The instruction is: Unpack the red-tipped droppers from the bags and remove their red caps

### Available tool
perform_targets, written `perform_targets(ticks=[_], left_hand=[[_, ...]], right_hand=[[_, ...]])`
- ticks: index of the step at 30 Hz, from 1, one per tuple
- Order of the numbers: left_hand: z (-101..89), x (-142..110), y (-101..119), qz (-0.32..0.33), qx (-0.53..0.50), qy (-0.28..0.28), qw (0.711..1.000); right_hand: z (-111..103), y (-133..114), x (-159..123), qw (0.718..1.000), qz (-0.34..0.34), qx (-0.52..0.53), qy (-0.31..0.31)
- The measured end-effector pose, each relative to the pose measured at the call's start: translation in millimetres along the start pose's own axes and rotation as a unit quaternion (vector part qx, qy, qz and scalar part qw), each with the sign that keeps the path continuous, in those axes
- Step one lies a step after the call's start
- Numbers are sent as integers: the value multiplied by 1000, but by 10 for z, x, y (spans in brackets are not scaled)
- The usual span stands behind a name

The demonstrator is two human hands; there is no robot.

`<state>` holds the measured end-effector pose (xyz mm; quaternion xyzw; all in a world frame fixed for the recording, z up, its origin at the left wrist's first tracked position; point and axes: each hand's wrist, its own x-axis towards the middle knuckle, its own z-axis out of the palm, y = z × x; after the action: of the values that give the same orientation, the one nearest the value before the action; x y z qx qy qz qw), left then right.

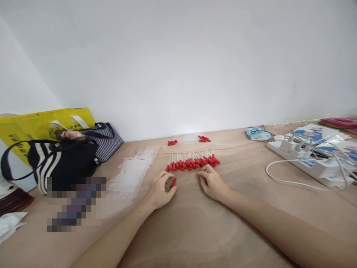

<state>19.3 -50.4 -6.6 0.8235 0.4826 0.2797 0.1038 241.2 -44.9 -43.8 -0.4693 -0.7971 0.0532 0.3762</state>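
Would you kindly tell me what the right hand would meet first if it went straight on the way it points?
The right hand would probably meet the row of red-tipped white sticks first, though depth there is unclear.

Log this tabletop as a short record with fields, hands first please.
Left hand: curled beside a red piece; grip unclear
Right hand: fingers bent, just in front of the row; grip unclear
Row: white sticks with red ends toward the person
Behind row: two small red clusters
Left side: translucent plastic bags, black bag
Right side: blue mask, power strip
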Motion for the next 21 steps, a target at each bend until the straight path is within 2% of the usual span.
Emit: perform_targets(ticks=[5, 14, 18, 21], left_hand=[[-105, -7, -40, 20, -45, -51, 997], [14, 25, -96, -10, -53, -14, 998], [33, 42, -131, -66, -56, 36, 996], [23, 124, -187, -150, -44, 99, 983]], right_hand=[[-34, -77, -14, 999, -21, 27, -23], [-54, -91, -16, 997, -22, 47, -48], [-72, -90, -17, 997, -13, 52, -61], [-84, -78, -22, 996, -14, 61, -66]])
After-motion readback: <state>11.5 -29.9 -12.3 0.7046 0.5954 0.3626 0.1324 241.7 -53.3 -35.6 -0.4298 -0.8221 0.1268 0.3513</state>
